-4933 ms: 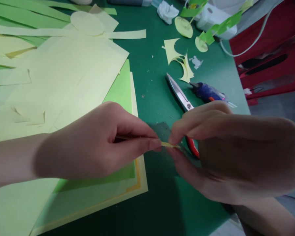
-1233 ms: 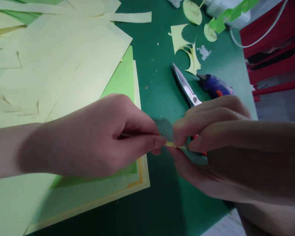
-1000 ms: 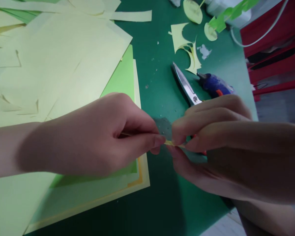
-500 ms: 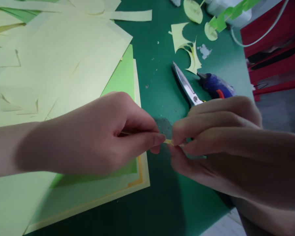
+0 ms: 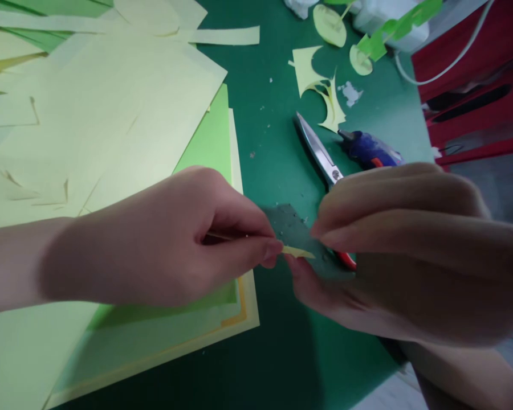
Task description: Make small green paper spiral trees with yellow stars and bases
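My left hand (image 5: 183, 239) is closed in a pinch, thumb against forefinger. From its fingertips sticks out the pointed end of a thin pale yellow paper strip (image 5: 298, 252); the rest of the strip is hidden in the hand. Just right of it, my right hand (image 5: 389, 256) has its thumb and fingers apart. Its thumb tip is close under the strip, and I cannot tell whether they touch. Scissors (image 5: 322, 152) lie partly under the right hand, blades showing and a bit of red handle visible below.
Large pale yellow sheets (image 5: 111, 102) and green paper (image 5: 214, 134) lie at left on the green table (image 5: 265, 182). A blue glue gun (image 5: 370, 149), paper offcuts (image 5: 310, 68), round paper pieces (image 5: 329, 25) with stems and a white cable (image 5: 444, 80) are at upper right.
The right hand's fingers have let go of the paper strip and spread from the thumb, so the strip's tip now shows. The left hand keeps its pinch.
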